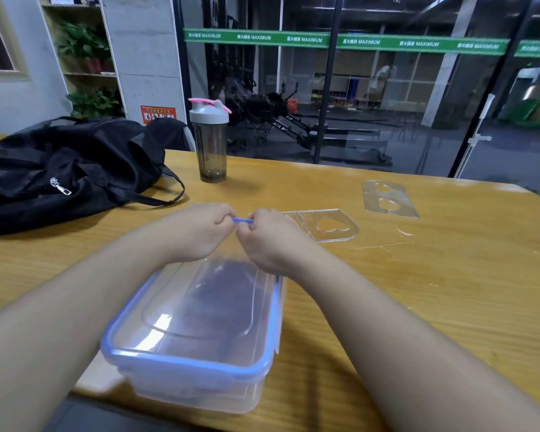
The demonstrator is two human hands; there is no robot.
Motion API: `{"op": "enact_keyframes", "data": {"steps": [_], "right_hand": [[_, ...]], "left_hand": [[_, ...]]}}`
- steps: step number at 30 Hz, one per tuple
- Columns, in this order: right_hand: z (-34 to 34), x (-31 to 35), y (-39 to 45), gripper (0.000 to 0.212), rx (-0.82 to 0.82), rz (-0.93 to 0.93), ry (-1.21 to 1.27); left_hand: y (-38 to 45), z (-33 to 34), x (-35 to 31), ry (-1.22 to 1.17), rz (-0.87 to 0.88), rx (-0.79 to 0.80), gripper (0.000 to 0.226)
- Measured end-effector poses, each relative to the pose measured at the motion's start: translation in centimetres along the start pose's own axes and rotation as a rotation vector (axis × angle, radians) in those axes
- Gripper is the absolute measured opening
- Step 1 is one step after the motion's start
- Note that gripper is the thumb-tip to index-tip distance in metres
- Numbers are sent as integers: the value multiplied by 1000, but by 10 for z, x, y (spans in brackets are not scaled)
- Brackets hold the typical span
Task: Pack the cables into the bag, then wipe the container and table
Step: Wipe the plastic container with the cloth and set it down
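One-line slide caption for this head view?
Both hands, left hand and right hand, grip the far latch of the lidded container beside the black bag.

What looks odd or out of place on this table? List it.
The container sits at the near table edge, its near corner seeming to jut past it. Pale streaks mark the wood right of the ribbed clear plate, like scratches or a spill. Both hands pinch the far blue latch.

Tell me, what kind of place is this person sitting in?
Probably a gym's lounge or front area. Behind the glass wall, a green banner reads MAXIMUM, an exercise machine stands on the floor, and a shaker bottle sits on the wooden table.
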State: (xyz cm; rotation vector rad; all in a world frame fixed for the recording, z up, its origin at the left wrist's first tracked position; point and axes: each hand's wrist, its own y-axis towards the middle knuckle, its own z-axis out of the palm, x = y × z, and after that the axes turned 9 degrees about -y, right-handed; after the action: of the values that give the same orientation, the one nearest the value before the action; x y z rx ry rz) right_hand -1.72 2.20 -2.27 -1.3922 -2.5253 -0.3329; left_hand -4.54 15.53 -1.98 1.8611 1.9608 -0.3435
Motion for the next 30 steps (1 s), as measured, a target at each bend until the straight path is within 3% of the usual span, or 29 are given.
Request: {"op": "enact_keyframes", "data": {"steps": [10, 14, 17, 20, 24, 30], "right_hand": [[4, -4, 1, 35, -45, 20, 110], [7, -4, -6, 35, -185, 120, 433], [4, -2, -19, 41, -296, 184, 672], [1, -5, -44, 59, -249, 180, 770], [7, 4, -70, 70, -144, 118, 844], [27, 12, -72, 70, -171, 178, 987]], "left_hand": [[5, 5, 4, -7, 49, -63, 28], [-1, 3, 8, -108, 50, -271, 30], [-9, -3, 15, -339, -67, -349, 37], [-41, -7, 20, -555, -170, -248, 44], [-87, -4, 11, -814, -92, -2, 29], [-98, 2, 8, -983, -113, -28, 26]]}}
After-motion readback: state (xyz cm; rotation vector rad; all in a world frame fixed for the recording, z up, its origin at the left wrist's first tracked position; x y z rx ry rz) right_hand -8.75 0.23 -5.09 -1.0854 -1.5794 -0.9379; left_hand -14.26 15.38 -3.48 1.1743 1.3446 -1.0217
